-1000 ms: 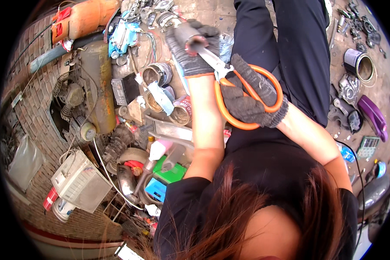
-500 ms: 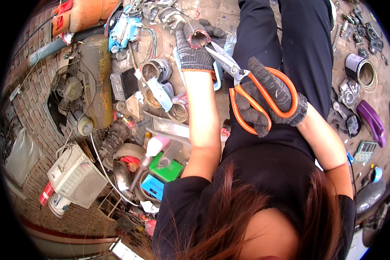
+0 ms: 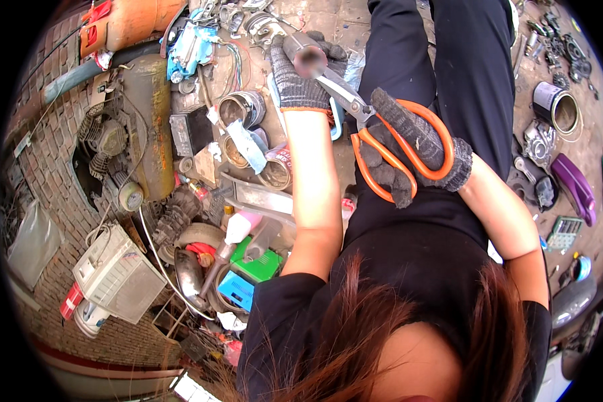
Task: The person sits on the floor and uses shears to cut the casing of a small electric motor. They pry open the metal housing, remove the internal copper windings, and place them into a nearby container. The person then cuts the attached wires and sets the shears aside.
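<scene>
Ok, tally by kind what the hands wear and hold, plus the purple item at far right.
Dark gloves: 2
Orange-handled scissors: 1
Hollow cylinder: 1
Purple item: 1
Total: 5

Upper centre: orange-handled scissors (image 3: 362, 110) are blurred at the tip; upper left: orange tank (image 3: 130, 28) is cut by top edge.

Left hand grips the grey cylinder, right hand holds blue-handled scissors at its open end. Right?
Not blue: the head view shows orange-handled scissors. Rest holds: left hand grips the grey cylinder, right hand holds them at its open end.
</scene>
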`<state>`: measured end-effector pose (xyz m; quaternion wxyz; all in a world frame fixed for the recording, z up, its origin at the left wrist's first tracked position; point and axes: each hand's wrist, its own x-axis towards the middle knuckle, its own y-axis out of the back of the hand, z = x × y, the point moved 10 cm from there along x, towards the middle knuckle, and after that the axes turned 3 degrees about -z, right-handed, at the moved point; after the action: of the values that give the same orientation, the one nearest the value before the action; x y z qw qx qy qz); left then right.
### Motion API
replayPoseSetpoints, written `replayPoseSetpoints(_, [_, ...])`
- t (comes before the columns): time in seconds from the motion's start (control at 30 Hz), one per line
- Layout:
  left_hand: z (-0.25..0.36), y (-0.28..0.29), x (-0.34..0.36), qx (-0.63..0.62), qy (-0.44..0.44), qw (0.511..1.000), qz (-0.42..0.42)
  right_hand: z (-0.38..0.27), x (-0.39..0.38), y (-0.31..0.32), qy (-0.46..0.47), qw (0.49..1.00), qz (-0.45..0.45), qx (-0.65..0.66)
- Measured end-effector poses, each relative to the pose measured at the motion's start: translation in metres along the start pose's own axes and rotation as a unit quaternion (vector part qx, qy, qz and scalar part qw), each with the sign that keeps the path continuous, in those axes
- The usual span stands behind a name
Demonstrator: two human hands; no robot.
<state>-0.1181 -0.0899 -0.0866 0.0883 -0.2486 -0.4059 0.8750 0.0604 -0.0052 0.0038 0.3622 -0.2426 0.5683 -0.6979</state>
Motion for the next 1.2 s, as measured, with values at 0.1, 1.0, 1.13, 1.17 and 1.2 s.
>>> replayPoseSetpoints(0.1, [0.000, 0.022, 0.009, -0.003, -0.006, 1.000, -0.024, 0.005, 0.002, -0.007, -0.031, 0.998, -0.052, 0.008])
replayPoseSetpoints(1.0, [0.000, 0.022, 0.009, 0.040, -0.019, 0.999, 0.032, -0.011, 0.016, 0.008, 0.056, 0.997, -0.025, -0.042])
replayPoseSetpoints(1.13, [0.008, -0.019, -0.006, 0.070, 0.005, 0.989, 0.128, -0.013, 0.013, -0.005, 0.018, 0.999, -0.028, -0.027])
replayPoseSetpoints(1.17, [0.010, -0.020, -0.010, 0.088, 0.007, 0.986, 0.144, -0.012, 0.013, -0.002, 0.000, 0.999, -0.022, -0.044])
replayPoseSetpoints(1.2, [0.011, -0.024, -0.013, 0.107, 0.009, 0.982, 0.158, -0.012, 0.011, 0.001, -0.015, 0.998, -0.017, -0.060])
